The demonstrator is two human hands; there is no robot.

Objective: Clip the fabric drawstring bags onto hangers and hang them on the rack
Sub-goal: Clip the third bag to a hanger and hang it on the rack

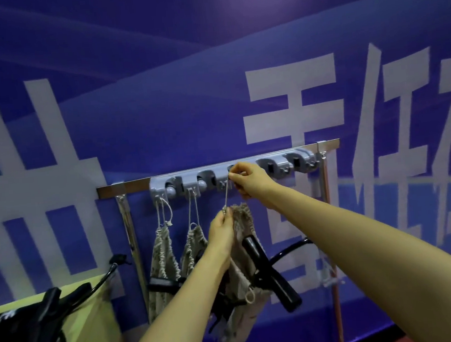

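Observation:
A grey hook rack (pixel 275 163) is fixed along a metal rail (pixel 127 185) on the blue wall. Two patterned drawstring bags (pixel 163 260) (pixel 193 248) hang from its left hooks by their cords, a black clip hanger (pixel 160 283) across them. My right hand (pixel 248 178) pinches the top of a third bag's drawstring (pixel 226 195) at the rack's middle hook. My left hand (pixel 221 232) pinches the cord's lower end at the gathered mouth of that bag (pixel 244 278), which has a black clip hanger (pixel 271 270) on it.
A yellow-green table (pixel 89 313) at the lower left carries several black clip hangers (pixel 41 320). The rack's chrome legs (pixel 131 241) stand on either side. The rack's two right holders (pixel 298 160) carry nothing. A red floor strip shows at bottom right.

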